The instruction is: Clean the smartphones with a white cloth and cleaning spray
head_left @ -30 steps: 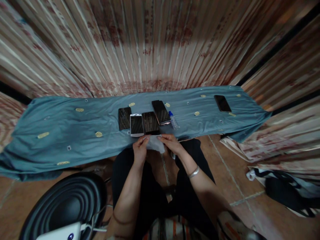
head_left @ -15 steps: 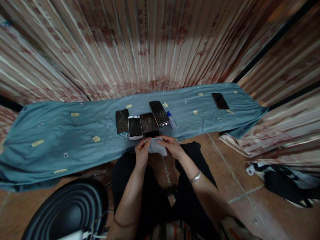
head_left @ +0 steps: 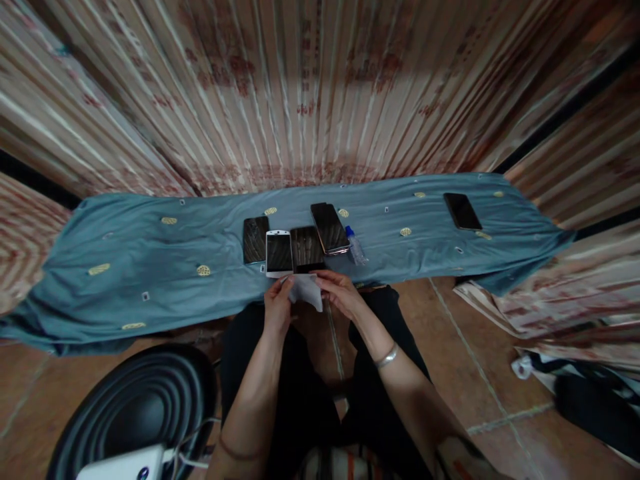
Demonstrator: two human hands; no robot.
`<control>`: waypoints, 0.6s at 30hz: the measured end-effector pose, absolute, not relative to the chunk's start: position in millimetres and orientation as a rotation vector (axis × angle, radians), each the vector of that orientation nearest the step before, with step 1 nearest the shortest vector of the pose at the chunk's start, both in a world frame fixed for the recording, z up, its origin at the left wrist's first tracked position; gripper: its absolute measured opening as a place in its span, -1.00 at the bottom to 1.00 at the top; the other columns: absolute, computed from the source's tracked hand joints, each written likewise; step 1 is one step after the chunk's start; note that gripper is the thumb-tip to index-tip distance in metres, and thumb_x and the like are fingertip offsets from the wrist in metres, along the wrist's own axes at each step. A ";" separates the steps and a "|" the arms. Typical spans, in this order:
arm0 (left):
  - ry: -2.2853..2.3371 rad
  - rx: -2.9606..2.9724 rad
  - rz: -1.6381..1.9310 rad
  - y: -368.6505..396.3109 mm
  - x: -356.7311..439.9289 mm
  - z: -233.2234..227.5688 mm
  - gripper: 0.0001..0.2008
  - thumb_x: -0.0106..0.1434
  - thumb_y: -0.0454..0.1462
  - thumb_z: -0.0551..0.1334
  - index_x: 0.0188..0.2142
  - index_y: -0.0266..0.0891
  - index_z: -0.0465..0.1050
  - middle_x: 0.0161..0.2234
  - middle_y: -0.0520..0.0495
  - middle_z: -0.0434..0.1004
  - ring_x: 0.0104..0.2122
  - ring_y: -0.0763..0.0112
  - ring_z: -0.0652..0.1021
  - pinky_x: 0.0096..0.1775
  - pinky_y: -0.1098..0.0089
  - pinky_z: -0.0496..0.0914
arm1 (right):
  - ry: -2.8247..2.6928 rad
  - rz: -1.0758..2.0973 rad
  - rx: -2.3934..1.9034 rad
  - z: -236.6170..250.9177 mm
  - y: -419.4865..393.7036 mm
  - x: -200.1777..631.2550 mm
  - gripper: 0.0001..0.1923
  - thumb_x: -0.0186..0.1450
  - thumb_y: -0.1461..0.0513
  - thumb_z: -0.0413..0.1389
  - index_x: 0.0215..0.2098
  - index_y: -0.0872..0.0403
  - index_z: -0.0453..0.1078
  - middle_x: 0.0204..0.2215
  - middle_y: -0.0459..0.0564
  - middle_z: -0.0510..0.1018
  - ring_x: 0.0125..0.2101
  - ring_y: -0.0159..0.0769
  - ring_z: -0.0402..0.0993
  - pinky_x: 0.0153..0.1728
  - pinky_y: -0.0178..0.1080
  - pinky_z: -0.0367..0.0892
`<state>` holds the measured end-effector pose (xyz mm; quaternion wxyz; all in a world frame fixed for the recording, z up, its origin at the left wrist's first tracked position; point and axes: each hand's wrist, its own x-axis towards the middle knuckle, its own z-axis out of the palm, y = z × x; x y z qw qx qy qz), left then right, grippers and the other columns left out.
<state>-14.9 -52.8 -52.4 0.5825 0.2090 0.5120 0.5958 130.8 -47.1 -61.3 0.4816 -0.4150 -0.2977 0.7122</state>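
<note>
Stretched between my two hands is a thin white wipe [head_left: 306, 291], held over my lap at the front edge of the cloth-covered bench. My left hand [head_left: 278, 303] pinches its left side, and my right hand [head_left: 341, 291] pinches the right side. Just beyond my fingers lie a white phone [head_left: 279, 253] and a dark phone [head_left: 307, 247], side by side. Another dark phone [head_left: 255, 239] rests to their left. A small stack of phones [head_left: 329, 228] lies to the right, beside a clear bottle with a blue cap [head_left: 357, 247].
The long bench wears a blue-green cloth [head_left: 170, 253]. One more black phone [head_left: 463, 211] lies toward its right end. Curtains [head_left: 320, 93] hang behind. A round black ridged object [head_left: 135, 407] with a white device [head_left: 125, 465] and cables stands at lower left.
The view has shifted slightly, so the bench and phones sit a little farther right. Both hands still hold the wipe, which now hangs a bit differently between them.
</note>
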 end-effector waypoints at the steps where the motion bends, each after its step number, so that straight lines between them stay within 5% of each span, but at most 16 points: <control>1: 1.192 0.494 1.404 -52.6 -15.2 -52.8 -0.64 -0.21 -0.11 0.47 -0.43 -0.28 0.57 -0.53 0.06 0.55 -0.53 0.51 0.47 -0.36 0.44 0.36 | -0.740 1.704 -1.022 -61.8 -45.8 131.6 -0.57 -0.08 0.07 0.44 -0.25 0.02 0.60 -0.39 -0.11 0.65 -0.46 -0.41 0.50 -0.45 -0.37 0.35; 6: 1.264 0.754 1.497 -53.6 -18.7 -59.2 -0.73 -0.04 -0.13 0.40 -0.39 -0.27 0.60 -0.44 0.01 0.60 -0.38 0.43 0.52 -0.19 0.38 0.37 | -0.881 1.501 -1.098 -66.2 -42.2 139.5 -0.62 -0.04 0.08 0.41 -0.25 -0.02 0.59 -0.26 -0.09 0.66 -0.29 -0.31 0.54 -0.33 -0.31 0.40; 13: 1.437 1.257 1.464 -60.5 -14.9 -44.8 -0.79 0.08 -0.13 0.31 -0.40 -0.23 0.61 -0.38 -0.05 0.61 -0.30 0.32 0.55 -0.15 0.33 0.38 | -1.135 1.331 -1.177 -74.1 -43.9 149.4 -0.69 0.13 -0.01 0.27 -0.35 0.05 0.60 -0.44 -0.05 0.64 -0.37 -0.26 0.54 -0.29 -0.22 0.40; 18: 1.348 1.046 1.380 -63.5 -7.3 -39.4 -0.74 0.09 -0.09 0.32 -0.36 -0.25 0.58 -0.44 -0.01 0.59 -0.39 0.38 0.53 -0.25 0.37 0.38 | -1.065 1.334 -1.065 -69.3 -40.5 152.4 -0.67 0.15 0.12 0.22 -0.10 -0.04 0.56 -0.10 -0.06 0.64 -0.09 -0.20 0.54 0.00 -0.13 0.37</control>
